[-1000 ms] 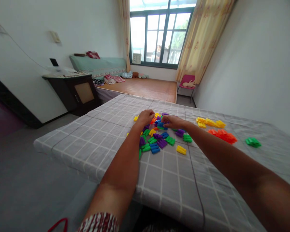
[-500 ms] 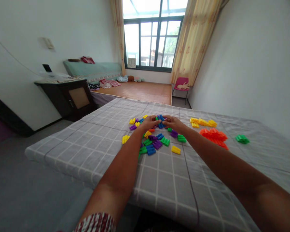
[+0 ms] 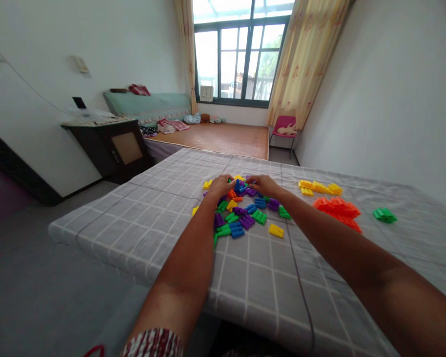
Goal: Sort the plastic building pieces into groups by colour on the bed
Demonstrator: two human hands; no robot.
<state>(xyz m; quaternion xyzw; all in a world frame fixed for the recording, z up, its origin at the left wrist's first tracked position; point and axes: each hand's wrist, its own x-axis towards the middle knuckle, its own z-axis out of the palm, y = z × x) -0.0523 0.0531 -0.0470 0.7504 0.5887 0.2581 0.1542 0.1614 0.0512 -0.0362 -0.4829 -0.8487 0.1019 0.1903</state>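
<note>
My left hand [image 3: 222, 186] is closed by the upright blue piece [image 3: 238, 186], its fingertips at that piece. Across a small gap, my right hand [image 3: 263, 185] hovers low over a purple piece [image 3: 250, 192], thumb and fingers slightly apart, with nothing clearly held. Between and in front of the hands lies a loose heap of toy pieces: an orange one [image 3: 237, 199], green ones [image 3: 259, 217], blue ones [image 3: 237, 229] and purple ones [image 3: 247, 221]. A single yellow piece [image 3: 276, 231] lies nearer me. My left forearm hides part of the heap.
On the checked tablecloth [image 3: 141, 203], to the right, stand a joined yellow row [image 3: 319, 188], an orange-red block cluster [image 3: 337, 212] and a green cluster [image 3: 384, 215]. Beyond are a bed [image 3: 230, 140], a dark cabinet [image 3: 124, 148] and a pink chair [image 3: 284, 124].
My hands have moved apart, and the blue pieces formerly held up between them now sit lower, by my left hand. The view has shifted slightly, moving the scene right.
</note>
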